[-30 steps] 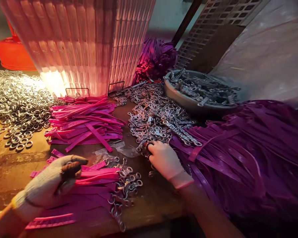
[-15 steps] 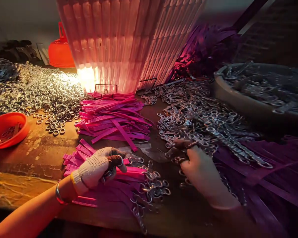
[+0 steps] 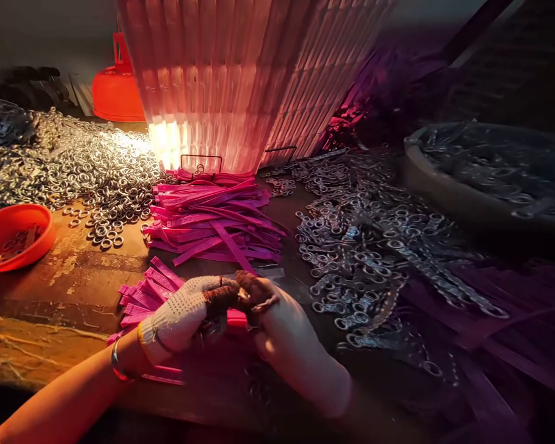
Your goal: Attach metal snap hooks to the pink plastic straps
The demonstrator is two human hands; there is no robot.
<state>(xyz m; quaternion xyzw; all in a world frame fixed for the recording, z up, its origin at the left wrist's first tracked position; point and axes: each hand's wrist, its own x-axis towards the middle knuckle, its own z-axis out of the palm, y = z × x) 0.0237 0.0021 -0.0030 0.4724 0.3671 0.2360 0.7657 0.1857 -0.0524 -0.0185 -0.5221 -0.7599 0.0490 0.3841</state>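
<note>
My left hand [image 3: 185, 314], in a white dotted glove with dark fingertips, is closed around metal rings [image 3: 210, 330] that show under its fingers. My right hand [image 3: 275, 330], also gloved, meets it fingertip to fingertip; its fingers are pinched on a small metal piece [image 3: 264, 304], partly hidden and blurred. Both hands are over a bundle of pink straps [image 3: 160, 283] near the front of the table. Just behind lies a larger stack of pink straps [image 3: 213, 216].
Loose metal rings [image 3: 115, 172] are heaped at the left, near a red bowl [image 3: 46, 246] and a red lamp shade [image 3: 118, 95]. Metal clasps [image 3: 365, 246] cover the right side, before a large basin [image 3: 425, 166]. A corrugated panel [image 3: 222, 80] stands behind.
My right hand has moved left from the clasp pile to meet my left hand. My left hand has shifted only slightly. The view has moved a little.
</note>
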